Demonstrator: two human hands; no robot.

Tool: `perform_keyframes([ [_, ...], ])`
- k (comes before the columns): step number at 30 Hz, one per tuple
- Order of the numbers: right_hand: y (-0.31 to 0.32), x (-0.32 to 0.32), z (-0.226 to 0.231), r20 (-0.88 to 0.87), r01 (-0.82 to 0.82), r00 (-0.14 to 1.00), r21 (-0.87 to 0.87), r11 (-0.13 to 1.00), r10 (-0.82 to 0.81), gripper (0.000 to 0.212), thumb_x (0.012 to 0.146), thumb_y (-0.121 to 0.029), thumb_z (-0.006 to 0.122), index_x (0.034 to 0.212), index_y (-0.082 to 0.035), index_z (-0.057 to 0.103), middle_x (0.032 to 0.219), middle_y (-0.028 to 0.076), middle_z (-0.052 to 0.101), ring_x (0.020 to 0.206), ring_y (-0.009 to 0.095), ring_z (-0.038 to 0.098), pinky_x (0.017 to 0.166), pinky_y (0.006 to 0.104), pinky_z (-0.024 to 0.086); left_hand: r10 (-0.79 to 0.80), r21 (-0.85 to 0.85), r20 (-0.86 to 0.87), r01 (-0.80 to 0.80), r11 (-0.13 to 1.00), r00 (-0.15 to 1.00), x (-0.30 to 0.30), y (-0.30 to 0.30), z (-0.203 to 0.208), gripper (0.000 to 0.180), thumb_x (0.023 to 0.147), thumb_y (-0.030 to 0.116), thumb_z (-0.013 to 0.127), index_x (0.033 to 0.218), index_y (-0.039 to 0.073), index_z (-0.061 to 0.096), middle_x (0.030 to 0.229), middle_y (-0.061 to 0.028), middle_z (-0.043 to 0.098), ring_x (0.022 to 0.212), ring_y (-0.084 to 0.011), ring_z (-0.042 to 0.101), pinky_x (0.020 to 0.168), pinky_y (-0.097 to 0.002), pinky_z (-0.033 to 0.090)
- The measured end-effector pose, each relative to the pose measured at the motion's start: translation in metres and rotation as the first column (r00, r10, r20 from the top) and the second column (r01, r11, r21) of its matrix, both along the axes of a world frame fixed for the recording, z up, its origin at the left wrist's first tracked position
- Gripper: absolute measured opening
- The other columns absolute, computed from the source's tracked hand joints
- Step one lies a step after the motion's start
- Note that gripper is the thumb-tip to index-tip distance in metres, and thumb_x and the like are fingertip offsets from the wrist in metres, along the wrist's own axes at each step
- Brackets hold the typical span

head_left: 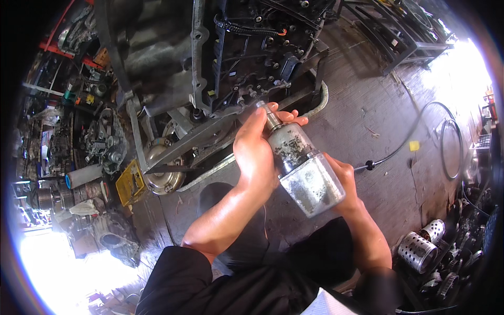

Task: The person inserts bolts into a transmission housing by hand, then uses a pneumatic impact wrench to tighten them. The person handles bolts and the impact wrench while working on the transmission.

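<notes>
Gripping bottle (pixel 302 168) — engine block (pixel 231 58) ahead | perforated cylinders (pixel 420 247) right

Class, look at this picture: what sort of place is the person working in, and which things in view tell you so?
Most likely a vehicle repair workshop. A large engine or gearbox assembly stands on a stand, metal parts are heaped on the left, and perforated metal cylinders lie on the floor.
</notes>
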State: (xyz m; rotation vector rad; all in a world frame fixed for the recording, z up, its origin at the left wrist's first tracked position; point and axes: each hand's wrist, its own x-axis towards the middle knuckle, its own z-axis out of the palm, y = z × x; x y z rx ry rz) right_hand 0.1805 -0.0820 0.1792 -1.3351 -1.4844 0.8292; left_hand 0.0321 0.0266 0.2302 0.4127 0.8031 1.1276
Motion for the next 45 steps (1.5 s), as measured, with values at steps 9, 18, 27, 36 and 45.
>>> perform_keyframes([
  [9,0.001,-0.003,-0.003,0.043,0.028,0.999,0.041,0.999,-0.030,0.045,0.074,-0.002,0.080,0.117,-0.001,0.068,0.089,0.015,0.073,0.078,0.021,0.073,0.071,0.0328,0.056,-0.015,-0.015,0.028,0.015,1.000,1.000,0.000,0.001,0.002,0.033,0.108,0.027,0.045,0.121,-0.002,0.055,0.100,-0.0164,0.068,0.106,-0.0377,0.069,0.089,-0.0441,0.056],
  [18,0.003,-0.006,-0.005,0.051,0.052,0.997,0.008,0.999,-0.053,0.052,0.072,-0.005,0.083,0.121,0.001,0.067,0.093,0.015,0.075,0.084,0.019,0.075,0.074,0.0317,0.057,-0.021,0.018,0.124,0.019,1.000,0.992,0.001,0.008,-0.004,0.031,0.108,0.026,0.046,0.116,-0.002,0.056,0.096,-0.0162,0.067,0.105,-0.0392,0.068,0.096,-0.0456,0.053],
  [27,0.010,-0.011,-0.015,0.028,0.048,0.998,0.032,0.998,-0.049,0.056,0.070,-0.006,0.086,0.123,0.001,0.067,0.098,0.014,0.076,0.088,0.019,0.075,0.077,0.0316,0.057,-0.046,0.075,0.136,0.036,0.997,0.990,0.000,0.017,-0.011,0.030,0.108,0.025,0.046,0.115,-0.003,0.054,0.099,-0.0163,0.066,0.106,-0.0389,0.067,0.097,-0.0453,0.053],
  [36,0.001,-0.005,-0.013,-0.056,-0.030,0.998,-0.004,1.000,0.030,0.059,0.065,-0.005,0.088,0.120,0.000,0.066,0.095,0.015,0.075,0.088,0.023,0.075,0.080,0.0341,0.057,0.000,0.054,0.087,-0.005,0.999,0.996,0.003,0.005,-0.010,0.029,0.107,0.024,0.047,0.115,-0.003,0.054,0.097,-0.0167,0.065,0.105,-0.0397,0.067,0.099,-0.0466,0.052],
  [45,-0.009,-0.010,-0.026,-0.053,-0.043,0.998,0.025,0.999,0.045,0.054,0.069,-0.006,0.087,0.119,-0.001,0.065,0.091,0.015,0.073,0.083,0.026,0.074,0.075,0.0339,0.057,0.053,-0.025,0.023,-0.052,0.998,0.998,-0.007,-0.014,-0.020,0.029,0.108,0.021,0.040,0.117,-0.005,0.051,0.092,-0.0183,0.067,0.099,-0.0394,0.068,0.096,-0.0478,0.052],
])
